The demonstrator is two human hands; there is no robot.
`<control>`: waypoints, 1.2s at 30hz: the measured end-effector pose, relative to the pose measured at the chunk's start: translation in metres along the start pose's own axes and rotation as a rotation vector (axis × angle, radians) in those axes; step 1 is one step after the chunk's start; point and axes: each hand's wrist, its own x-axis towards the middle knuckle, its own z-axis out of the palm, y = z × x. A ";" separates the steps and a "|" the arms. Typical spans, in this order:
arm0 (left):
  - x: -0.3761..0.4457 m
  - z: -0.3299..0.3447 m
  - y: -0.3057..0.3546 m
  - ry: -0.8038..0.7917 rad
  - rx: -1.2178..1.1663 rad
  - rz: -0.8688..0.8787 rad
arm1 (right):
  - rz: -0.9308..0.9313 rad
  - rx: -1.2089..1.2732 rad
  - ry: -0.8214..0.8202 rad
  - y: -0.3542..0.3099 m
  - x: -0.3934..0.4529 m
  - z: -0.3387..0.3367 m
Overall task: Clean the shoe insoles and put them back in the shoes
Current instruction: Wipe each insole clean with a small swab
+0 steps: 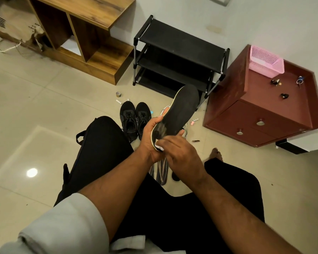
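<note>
1. In the centre of the frame, the left hand (151, 135) grips a dark insole (180, 114) by its heel end, fingers curled round the edge, so that the toe end rises toward the upper right.
2. The right hand (182, 154) lies over the insole's heel end, fingers bent, pressing a small white cloth (160, 147) against it; only a scrap of the cloth shows beneath the fingers.
3. The insole has a pale yellowish rim and a greyish smear near the heel.
4. Just left of the insole, a pair of black shoes (135, 119) stands side by side on the tiled floor (35, 107), toes toward the top of the frame.
5. Behind the insole, partly hidden, lies a light-coloured shoe; its details cannot be made out.
6. At upper centre stands a black shoe rack (178, 57) with three shelves.
7. At the right sits a reddish-brown cabinet (264, 114) with a pink basket (264, 61) and small items on top.
8. At upper left is a wooden shelf unit (88, 33).
9. Small objects lie scattered on the floor near the shoes.
10. The person's dark-trousered legs fill the lower frame, and a bare foot (216, 154) shows right of the hands.
</note>
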 end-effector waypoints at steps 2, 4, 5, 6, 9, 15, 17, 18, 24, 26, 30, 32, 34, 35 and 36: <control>0.001 0.002 0.001 -0.006 -0.006 -0.003 | -0.005 -0.005 -0.010 0.000 -0.006 0.000; 0.000 0.002 0.000 0.005 0.047 -0.035 | 0.005 -0.030 -0.002 0.003 -0.003 -0.001; -0.002 0.002 -0.001 0.004 0.075 -0.049 | 0.011 -0.042 0.005 0.005 0.001 -0.003; -0.002 0.001 -0.002 -0.004 0.097 -0.059 | 0.020 -0.056 0.012 0.008 0.006 -0.004; -0.007 0.004 -0.005 -0.002 0.121 -0.070 | 0.066 -0.090 0.033 0.019 0.018 -0.011; -0.010 0.005 -0.004 0.034 0.095 -0.065 | 0.127 -0.071 0.007 0.019 0.020 -0.009; -0.009 0.005 0.001 -0.010 0.033 -0.039 | 0.082 -0.027 -0.004 0.006 0.012 -0.004; -0.008 0.005 0.002 -0.023 0.007 -0.021 | 0.057 -0.019 -0.004 0.001 0.006 -0.003; -0.008 0.002 -0.001 -0.002 0.117 -0.081 | 0.093 -0.121 -0.083 0.027 0.013 -0.014; -0.009 0.003 -0.003 -0.004 0.158 -0.032 | 0.159 -0.164 -0.093 0.045 0.022 -0.021; -0.008 0.004 -0.004 -0.052 0.161 0.028 | 0.282 -0.146 -0.085 0.056 0.026 -0.023; -0.009 0.004 -0.003 -0.061 0.126 0.034 | 0.279 -0.071 -0.039 0.044 0.019 -0.017; -0.007 0.003 -0.001 -0.070 0.025 0.034 | 0.247 -0.014 -0.005 0.024 0.008 -0.010; -0.004 0.003 0.000 -0.061 -0.021 0.043 | 0.214 -0.005 0.006 0.016 0.002 -0.006; -0.002 0.002 0.001 -0.047 -0.043 0.048 | 0.185 0.001 0.016 0.012 -0.002 -0.003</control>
